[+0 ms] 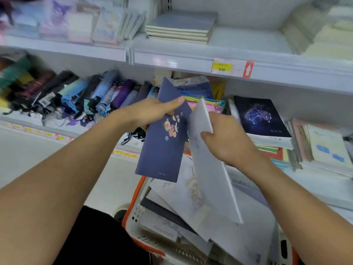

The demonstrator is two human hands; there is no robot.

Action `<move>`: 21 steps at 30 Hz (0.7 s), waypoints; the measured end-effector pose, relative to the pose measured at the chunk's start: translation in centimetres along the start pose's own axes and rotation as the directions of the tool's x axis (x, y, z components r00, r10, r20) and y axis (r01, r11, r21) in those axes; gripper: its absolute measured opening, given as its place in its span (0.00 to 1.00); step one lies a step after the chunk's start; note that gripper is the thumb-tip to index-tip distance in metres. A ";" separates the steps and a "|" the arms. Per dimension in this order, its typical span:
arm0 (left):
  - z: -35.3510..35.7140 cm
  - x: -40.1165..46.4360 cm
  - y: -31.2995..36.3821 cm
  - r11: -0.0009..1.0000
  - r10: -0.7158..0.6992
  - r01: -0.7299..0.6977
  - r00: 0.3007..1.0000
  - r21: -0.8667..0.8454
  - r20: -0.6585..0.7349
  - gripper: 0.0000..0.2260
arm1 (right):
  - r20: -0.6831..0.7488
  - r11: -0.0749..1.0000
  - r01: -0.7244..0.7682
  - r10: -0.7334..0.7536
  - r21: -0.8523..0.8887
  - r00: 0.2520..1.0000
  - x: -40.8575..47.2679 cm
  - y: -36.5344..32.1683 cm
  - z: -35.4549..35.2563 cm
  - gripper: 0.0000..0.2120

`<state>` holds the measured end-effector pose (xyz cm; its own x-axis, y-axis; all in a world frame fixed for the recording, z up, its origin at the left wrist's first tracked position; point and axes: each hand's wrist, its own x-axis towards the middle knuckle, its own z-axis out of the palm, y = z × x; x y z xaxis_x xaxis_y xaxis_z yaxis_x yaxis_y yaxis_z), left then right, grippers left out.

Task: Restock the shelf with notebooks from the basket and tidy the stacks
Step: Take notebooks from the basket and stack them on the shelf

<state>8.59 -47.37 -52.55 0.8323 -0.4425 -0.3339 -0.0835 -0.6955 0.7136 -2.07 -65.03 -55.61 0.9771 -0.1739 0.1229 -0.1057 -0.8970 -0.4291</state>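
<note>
My left hand grips a dark blue notebook with a flower print, held upright above the basket. My right hand holds a pale grey notebook, tilted edge-on beside the blue one. Below them stands a white basket with an orange rim, filled with several more notebooks lying loosely. On the top shelf lies a small stack of grey notebooks.
The middle shelf holds a row of folded umbrellas at left, a colourful notebook pile behind my hands and a dark constellation notebook on a stack at right. A price tag reads 6.00. Pale notebook stacks sit at the upper right.
</note>
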 end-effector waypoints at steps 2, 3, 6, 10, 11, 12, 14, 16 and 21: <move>0.3 -0.2 0.7 0.985 -0.003 0.016 0.997 -0.172 0.074 0.36 | -0.027 0.998 0.064 -0.064 0.022 0.998 -0.2 -3.9 1.1 0.14; 0.3 -0.3 0.8 0.975 0.020 -0.004 0.997 -0.223 0.071 0.35 | -0.028 0.995 0.093 -0.092 0.046 0.995 -0.2 -5.7 1.6 0.14; -0.5 -0.3 0.4 0.967 0.121 -0.134 0.990 -0.216 -0.073 0.13 | -0.015 0.973 0.152 -0.152 0.173 0.988 0.0 -8.8 2.7 0.12; -3.7 -1.2 -2.2 0.947 0.276 -0.269 0.961 -0.178 0.016 0.12 | 0.063 0.892 -0.013 -0.017 0.453 0.998 0.8 -5.4 3.4 0.22; -4.3 -1.5 -2.8 0.942 0.292 -0.280 0.956 -0.187 0.040 0.12 | 0.011 0.874 -0.076 0.081 0.480 0.997 1.0 -3.9 3.7 0.22; -4.7 -1.6 -3.4 0.937 0.307 -0.294 0.951 -0.190 0.040 0.13 | -0.033 0.838 -0.151 0.198 0.524 0.980 1.0 -2.1 4.4 0.24; -4.9 -1.7 -4.1 0.927 0.332 -0.322 0.943 -0.190 0.023 0.13 | 0.026 0.683 -0.286 0.364 0.672 0.931 0.9 0.5 5.3 0.34; -4.6 -1.8 -3.9 0.912 0.347 -0.337 0.938 -0.234 0.002 0.13 | 0.218 0.412 -0.337 0.309 0.847 0.926 0.9 2.0 6.3 0.43; -3.5 -1.4 -3.0 0.857 0.375 -0.374 0.924 -0.353 -0.068 0.11 | 0.155 0.160 -0.170 0.099 0.972 0.983 -0.1 2.8 4.6 0.19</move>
<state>9.61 -42.72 -52.03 0.7752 -0.6317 0.0011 -0.1895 -0.2309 0.9544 -1.66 -65.64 -60.91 0.9786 -0.1965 -0.0604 -0.0028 0.2810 -0.9597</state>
